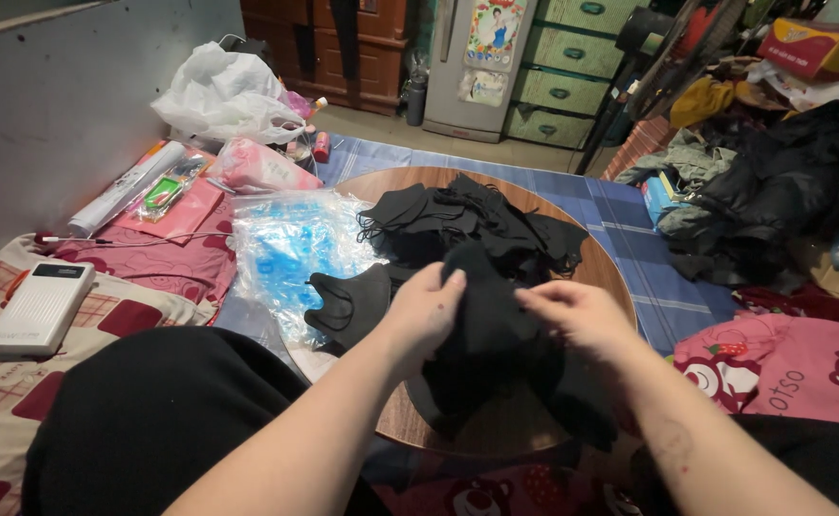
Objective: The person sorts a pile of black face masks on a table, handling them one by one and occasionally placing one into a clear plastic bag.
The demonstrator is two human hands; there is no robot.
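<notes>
- Masks of black fabric are being handled over a round wooden table seen from the head camera
- A stack of black face masks is gripped at the near side of the table, between both hands and just above the tabletop
- The left hand is closed on the left edge of the stack, with the fingers curled over the top and the thumb hidden behind the fabric
- The right hand is closed in a pinch on the right edge of the same stack, the fingertips pressed together on the cloth
- A single black mask is seen lying just left of the left hand, partly over the table edge, with its ear loop showing
- A loose heap of black masks is piled at the middle of the table, beyond the hands and touching the held stack
- A pile of clear plastic bags with blue print is spread left of the table, beside the single mask
- A white power bank is laid on a checked blanket at the far left, well apart from the hands
- A white plastic bag is set against the wall at the back left
</notes>
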